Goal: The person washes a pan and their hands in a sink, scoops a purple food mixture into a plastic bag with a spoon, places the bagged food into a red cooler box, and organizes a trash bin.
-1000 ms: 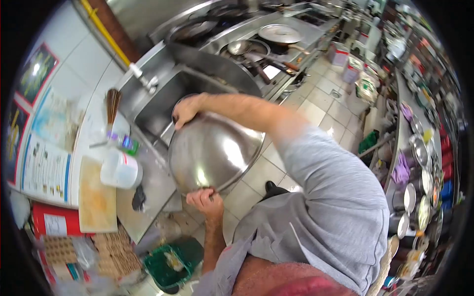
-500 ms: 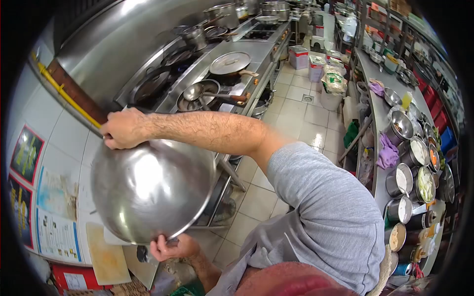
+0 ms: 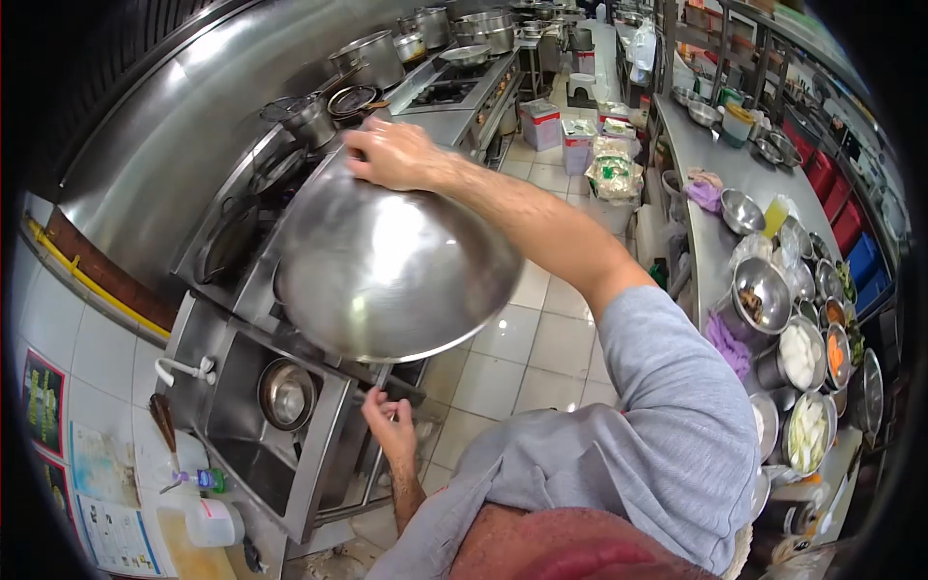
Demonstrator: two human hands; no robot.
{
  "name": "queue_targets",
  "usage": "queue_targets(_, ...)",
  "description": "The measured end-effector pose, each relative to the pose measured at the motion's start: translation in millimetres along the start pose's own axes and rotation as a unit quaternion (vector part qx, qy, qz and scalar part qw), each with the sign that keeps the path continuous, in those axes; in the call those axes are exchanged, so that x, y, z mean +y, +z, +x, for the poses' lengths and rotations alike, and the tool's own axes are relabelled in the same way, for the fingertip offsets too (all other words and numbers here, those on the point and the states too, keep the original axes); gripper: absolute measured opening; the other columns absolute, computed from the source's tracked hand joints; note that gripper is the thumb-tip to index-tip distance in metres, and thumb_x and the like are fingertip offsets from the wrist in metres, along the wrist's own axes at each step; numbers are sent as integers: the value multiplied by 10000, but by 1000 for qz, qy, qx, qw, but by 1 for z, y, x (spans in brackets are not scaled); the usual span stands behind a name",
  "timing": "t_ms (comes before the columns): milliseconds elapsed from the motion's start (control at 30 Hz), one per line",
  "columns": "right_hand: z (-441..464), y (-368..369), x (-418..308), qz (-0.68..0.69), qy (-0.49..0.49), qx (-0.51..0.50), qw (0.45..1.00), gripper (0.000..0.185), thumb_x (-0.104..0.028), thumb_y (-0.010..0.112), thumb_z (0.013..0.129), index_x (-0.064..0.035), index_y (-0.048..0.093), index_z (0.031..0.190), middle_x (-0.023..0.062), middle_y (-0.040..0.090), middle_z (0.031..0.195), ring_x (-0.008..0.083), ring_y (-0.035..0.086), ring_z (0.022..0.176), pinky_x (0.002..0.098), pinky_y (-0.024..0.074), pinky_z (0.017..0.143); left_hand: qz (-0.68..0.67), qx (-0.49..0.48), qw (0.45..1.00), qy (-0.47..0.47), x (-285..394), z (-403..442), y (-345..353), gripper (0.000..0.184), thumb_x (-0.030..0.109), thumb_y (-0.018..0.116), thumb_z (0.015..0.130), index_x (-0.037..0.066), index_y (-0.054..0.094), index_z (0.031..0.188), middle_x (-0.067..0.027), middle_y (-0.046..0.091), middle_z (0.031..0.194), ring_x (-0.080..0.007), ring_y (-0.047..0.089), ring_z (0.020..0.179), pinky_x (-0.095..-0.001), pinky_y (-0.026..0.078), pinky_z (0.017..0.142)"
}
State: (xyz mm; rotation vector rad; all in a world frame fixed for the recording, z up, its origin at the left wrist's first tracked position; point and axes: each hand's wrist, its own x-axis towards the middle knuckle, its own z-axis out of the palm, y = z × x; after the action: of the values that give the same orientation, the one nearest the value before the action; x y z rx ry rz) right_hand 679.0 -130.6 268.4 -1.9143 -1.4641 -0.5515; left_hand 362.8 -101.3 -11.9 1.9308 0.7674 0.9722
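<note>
A large, shiny metal bowl (image 3: 396,261) is held tilted over the edge of the stove and sink, its rounded outer side facing me. My right hand (image 3: 396,155) grips it at its upper edge, fingers curled over the rim. Just below the bowl's lower edge, my left hand (image 3: 391,430) is open with fingers apart, not touching the bowl. To its left is a metal sink (image 3: 256,464). A round pan (image 3: 287,394) sits inside the sink. The bowl hides part of the cooktop.
A white tap (image 3: 188,370) and a plastic jug (image 3: 215,523) are beside the sink. Woks and pots (image 3: 372,60) line the stove. On the right, a steel counter (image 3: 677,155) holds several metal bowls of food and a purple cloth (image 3: 725,345). Tins (image 3: 541,128) and sacks stand along the aisle floor.
The bowl has moved away from the tiled left wall, up and right in view, carried by my right hand. My left hand has let go of its rim. The sink has come into view.
</note>
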Motion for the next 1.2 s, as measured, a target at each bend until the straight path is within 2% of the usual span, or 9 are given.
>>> queue_targets(100, -34, 10, 85, -57, 48, -44, 996, 247, -300, 515, 813, -119, 559, 976, 200, 530, 958, 369, 578, 848, 461, 467, 736, 76, -212, 974, -20, -24, 15, 49, 510, 52, 639, 729, 11, 434, 1194, -141, 495, 1023, -208, 542, 750, -327, 449, 714)
queue_targets(133, -45, 12, 109, -68, 75, -55, 993, 238, -294, 521, 814, -114, 553, 967, 207, 523, 969, 381, 577, 835, 466, 466, 738, 65, -214, 974, -18, -29, 21, 65, 510, 52, 639, 729, 11, 434, 1194, -141, 495, 1023, -208, 542, 750, -327, 449, 714)
queue_targets(233, -74, 22, 185, -98, 142, -82, 982, 230, -298, 517, 816, -124, 541, 964, 186, 524, 969, 368, 581, 831, 465, 465, 728, 165, -397, 902, -38, -48, 46, 110, 473, 189, 637, 753, 8, 487, 1164, -191, 519, 1123, -330, 522, 1000, -389, 418, 865)
queue_targets(333, -91, 26, 251, -130, 195, -91, 968, 244, -331, 507, 829, -120, 527, 949, 146, 525, 956, 354, 565, 857, 451, 460, 724, 178, -482, 857, -42, -50, 82, 160, 485, 222, 634, 761, 8, 482, 1170, -191, 510, 1154, -337, 477, 1087, -392, 393, 913)
queue_targets(500, -97, 14, 342, -164, 298, -73, 938, 234, -331, 522, 820, -137, 544, 949, 159, 523, 957, 359, 574, 821, 458, 464, 722, 178, -535, 825, 36, -95, 166, 269, 481, 249, 626, 773, 21, 483, 1172, -186, 503, 1176, -331, 475, 1089, -394, 389, 920)
queue_targets(700, -92, 8, 463, -247, 296, -31, 922, 210, -310, 564, 798, -109, 575, 862, 134, 546, 915, 331, 579, 780, 426, 473, 667, 137, -518, 833, 137, -48, 308, 387, 471, 266, 593, 802, 48, 457, 1197, -183, 498, 1177, -330, 471, 1093, -409, 399, 902)
queue_targets(867, -82, 13, 547, -270, 340, -45, 900, 192, -297, 574, 797, -116, 569, 863, 124, 534, 900, 346, 575, 761, 435, 468, 651, 166, -522, 823, 147, -6, 405, 460, 448, 280, 575, 812, 66, 460, 1188, -166, 508, 1151, -330, 488, 1066, -424, 406, 886)
queue_targets(967, -71, 23, 609, -263, 346, -57, 899, 193, -303, 570, 801, -121, 566, 867, 123, 529, 912, 354, 573, 769, 446, 465, 651, 133, -519, 833, 135, -13, 441, 506, 450, 256, 593, 809, 5, 468, 1160, -197, 505, 1146, -347, 471, 1075, -392, 390, 912)
queue_targets(1200, 7, 56, 781, -238, 317, -104, 912, 209, -312, 558, 802, -129, 554, 903, 141, 532, 943, 363, 583, 754, 461, 470, 653, 194, -520, 828, 79, -65, 501, 613, 469, 289, 593, 801, 57, 465, 1188, -170, 516, 1144, -320, 475, 1089, -413, 398, 902)
